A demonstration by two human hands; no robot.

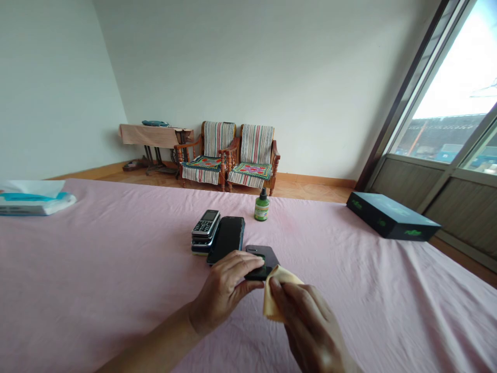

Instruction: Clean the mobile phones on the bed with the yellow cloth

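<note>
A dark smartphone (272, 254) is gripped at its left side by my left hand (227, 285), fingers over its upper face and thumb at the near edge. My right hand (310, 321) pinches a folded yellow cloth (273, 300), which meets the phone's near right corner. Just beyond my left hand lies another black smartphone (229, 235), apparently stacked on something similar. Beside it on the left, a silver-and-black keypad phone (206, 223) tops a small pile of phones. A green bottle (262, 207) with a black nozzle cap stands upright farther back.
Pink cloth (116, 269) covers the wide surface, with folds at the right. A tissue pack (42, 202) lies at the far left, and a black box (388, 215) sits at the right. Two wooden armchairs (252, 150) and a covered side table (151, 135) stand against the wall beyond.
</note>
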